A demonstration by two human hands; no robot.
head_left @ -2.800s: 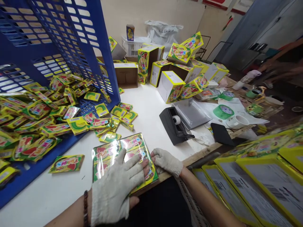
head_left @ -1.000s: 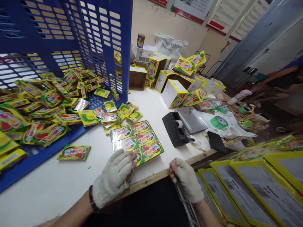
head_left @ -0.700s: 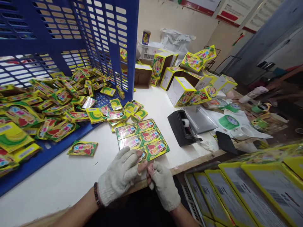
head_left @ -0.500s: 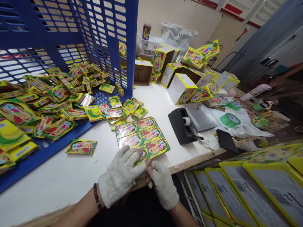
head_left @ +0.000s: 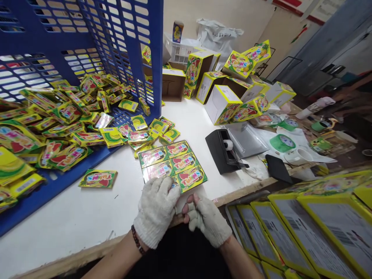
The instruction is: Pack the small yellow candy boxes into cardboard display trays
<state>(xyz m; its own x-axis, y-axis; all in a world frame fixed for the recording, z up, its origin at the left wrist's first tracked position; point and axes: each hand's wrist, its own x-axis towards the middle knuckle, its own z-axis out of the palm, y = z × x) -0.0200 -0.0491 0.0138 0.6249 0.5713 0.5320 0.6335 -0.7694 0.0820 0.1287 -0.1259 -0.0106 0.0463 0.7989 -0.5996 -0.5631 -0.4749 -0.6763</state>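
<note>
A flat block of small yellow-green printed boxes (head_left: 186, 162), laid side by side in rows, rests near the table's front edge. My left hand (head_left: 158, 205), in a white knitted glove, is closed over its near left corner and covers part of it. My right hand (head_left: 207, 217), gloved with bare fingertips, is just off the block's near edge, at the table rim. Its fingers are curled and pinched together; what they hold, if anything, is too small to make out. A single small box (head_left: 98, 179) lies to the left.
A tipped blue crate (head_left: 136, 50) spills many small boxes at left. To the right are a black tape dispenser (head_left: 222, 151), clear plastic bags (head_left: 247, 139) and green tape (head_left: 281, 143). Display cartons (head_left: 223, 104) stand behind; filled cartons (head_left: 290, 228) fill a crate at lower right.
My right hand has drawn away from the left, to the right. My left hand has turned more upright, its fingers bunched closer on the block's corner. The view has shifted slightly.
</note>
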